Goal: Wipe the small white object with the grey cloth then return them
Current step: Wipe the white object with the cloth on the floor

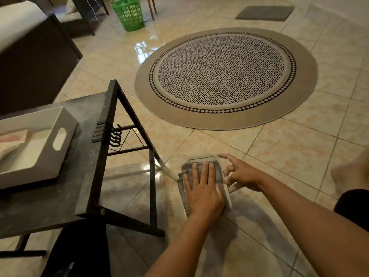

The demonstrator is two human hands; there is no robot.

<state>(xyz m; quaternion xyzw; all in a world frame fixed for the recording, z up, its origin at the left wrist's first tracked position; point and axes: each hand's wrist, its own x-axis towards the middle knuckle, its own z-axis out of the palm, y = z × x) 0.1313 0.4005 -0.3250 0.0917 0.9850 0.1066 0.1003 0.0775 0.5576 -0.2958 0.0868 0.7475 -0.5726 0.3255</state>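
- We see the small white object lying flat on the tiled floor, just right of the dark table.
- The grey cloth covers most of it; only its far handle edge and right rim show.
- Our left hand presses flat on the cloth, fingers extended and slightly spread.
- Our right hand touches the object's right edge, fingers curled and apart, gripping nothing fully.
- A white tray sits on the table at left.
- A round patterned rug lies farther off, a green basket beyond it.
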